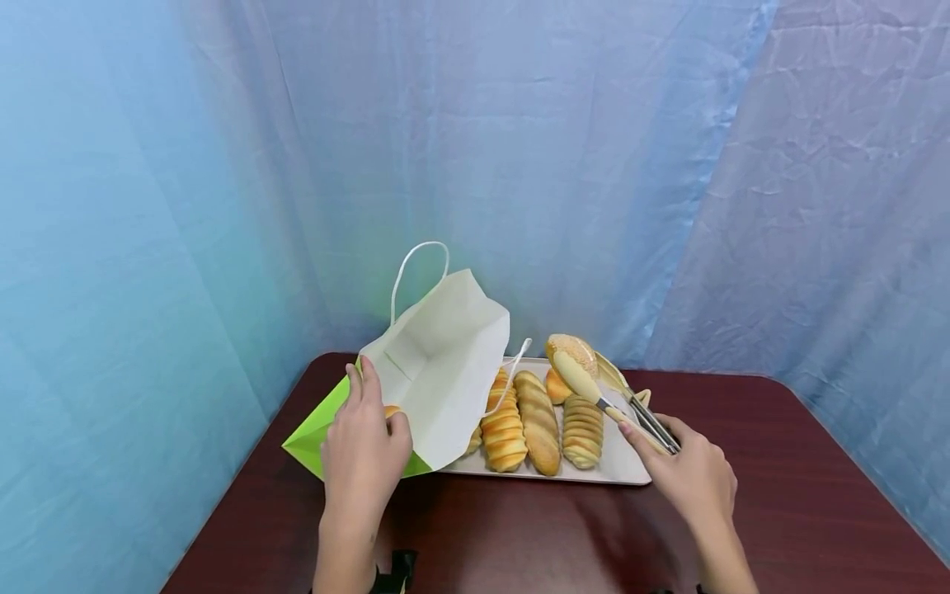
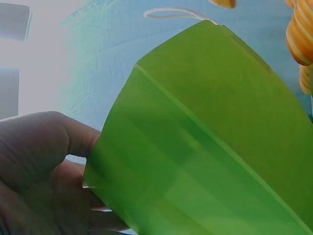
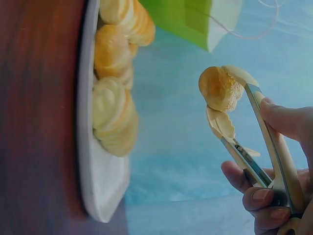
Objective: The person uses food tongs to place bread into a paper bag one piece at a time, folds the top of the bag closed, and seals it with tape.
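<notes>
My left hand (image 1: 365, 445) pinches the rim of a green paper bag (image 2: 195, 147) with a white inside and white cord handles. The bag tilts, its mouth facing right towards the tray; an orange-brown bit of bread (image 1: 391, 410) shows near my left thumb. In my right hand (image 1: 693, 474) are cream-tipped metal tongs (image 1: 579, 379). A round, seeded bun (image 3: 217, 88) is clamped between the tong tips, raised above the breads in the right wrist view. Below it, a long brown loaf (image 1: 538, 421) and a ridged roll (image 1: 582, 433) lie on a white tray (image 1: 623, 466).
An orange striped bread (image 1: 504, 433) lies at the tray's left, partly behind the bag. Another small orange bread (image 1: 557, 386) sits at the back. The dark red-brown table (image 1: 787, 462) extends around the tray, and blue curtains (image 1: 579, 165) hang behind.
</notes>
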The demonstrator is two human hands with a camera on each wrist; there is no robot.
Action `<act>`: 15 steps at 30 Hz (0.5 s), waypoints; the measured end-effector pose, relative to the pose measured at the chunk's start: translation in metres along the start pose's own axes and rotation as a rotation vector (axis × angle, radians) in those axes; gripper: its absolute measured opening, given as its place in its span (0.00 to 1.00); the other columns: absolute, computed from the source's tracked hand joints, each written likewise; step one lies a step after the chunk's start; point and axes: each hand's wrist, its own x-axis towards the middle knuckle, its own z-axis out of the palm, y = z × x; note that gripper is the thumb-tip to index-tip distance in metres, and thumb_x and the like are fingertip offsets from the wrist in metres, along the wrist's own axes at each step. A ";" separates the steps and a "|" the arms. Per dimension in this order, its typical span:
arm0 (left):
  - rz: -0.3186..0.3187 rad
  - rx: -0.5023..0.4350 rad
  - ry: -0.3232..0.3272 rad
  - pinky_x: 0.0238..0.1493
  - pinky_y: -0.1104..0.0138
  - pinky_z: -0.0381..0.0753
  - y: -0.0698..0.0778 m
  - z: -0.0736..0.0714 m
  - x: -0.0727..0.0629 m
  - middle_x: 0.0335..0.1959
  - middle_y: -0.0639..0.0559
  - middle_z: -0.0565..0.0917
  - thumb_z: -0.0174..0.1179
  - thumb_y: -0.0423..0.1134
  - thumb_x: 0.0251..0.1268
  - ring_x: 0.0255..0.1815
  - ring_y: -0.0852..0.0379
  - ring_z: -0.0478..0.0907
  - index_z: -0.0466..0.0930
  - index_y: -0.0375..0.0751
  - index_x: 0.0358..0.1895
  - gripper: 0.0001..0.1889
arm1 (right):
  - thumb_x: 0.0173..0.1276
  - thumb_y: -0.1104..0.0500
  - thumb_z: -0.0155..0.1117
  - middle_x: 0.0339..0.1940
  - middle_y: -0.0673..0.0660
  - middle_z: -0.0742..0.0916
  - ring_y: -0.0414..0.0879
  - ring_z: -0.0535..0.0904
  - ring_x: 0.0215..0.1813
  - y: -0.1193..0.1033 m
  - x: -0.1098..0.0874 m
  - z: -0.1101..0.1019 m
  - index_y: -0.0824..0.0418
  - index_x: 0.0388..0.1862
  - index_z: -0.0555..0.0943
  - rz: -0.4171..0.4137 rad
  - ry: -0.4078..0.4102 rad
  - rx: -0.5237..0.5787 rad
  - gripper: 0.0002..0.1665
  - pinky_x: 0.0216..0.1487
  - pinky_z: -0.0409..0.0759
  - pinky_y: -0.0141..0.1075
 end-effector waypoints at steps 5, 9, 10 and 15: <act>-0.001 0.000 -0.009 0.14 0.67 0.51 0.000 0.000 0.000 0.78 0.31 0.59 0.45 0.30 0.59 0.12 0.57 0.52 0.52 0.32 0.80 0.40 | 0.62 0.26 0.64 0.47 0.65 0.89 0.66 0.84 0.42 -0.005 -0.002 -0.016 0.55 0.61 0.83 -0.017 0.051 0.008 0.42 0.28 0.73 0.51; -0.003 0.003 -0.013 0.14 0.67 0.52 0.000 0.000 0.000 0.78 0.32 0.58 0.46 0.30 0.60 0.12 0.57 0.52 0.51 0.32 0.80 0.40 | 0.62 0.28 0.66 0.45 0.64 0.89 0.64 0.84 0.40 -0.013 -0.005 -0.029 0.55 0.61 0.84 -0.055 0.093 0.014 0.40 0.28 0.72 0.49; -0.002 0.004 -0.012 0.14 0.67 0.52 0.000 0.000 0.000 0.78 0.32 0.58 0.46 0.30 0.60 0.12 0.57 0.52 0.51 0.32 0.80 0.40 | 0.62 0.29 0.66 0.44 0.64 0.90 0.63 0.84 0.39 -0.015 -0.006 -0.032 0.55 0.60 0.84 -0.066 0.102 0.019 0.39 0.28 0.72 0.49; 0.015 -0.001 0.002 0.14 0.66 0.52 0.000 -0.001 -0.001 0.78 0.31 0.59 0.46 0.30 0.60 0.11 0.56 0.52 0.53 0.32 0.80 0.40 | 0.61 0.33 0.70 0.41 0.62 0.90 0.59 0.83 0.36 -0.030 -0.014 -0.049 0.52 0.60 0.85 -0.137 0.128 0.057 0.35 0.29 0.69 0.45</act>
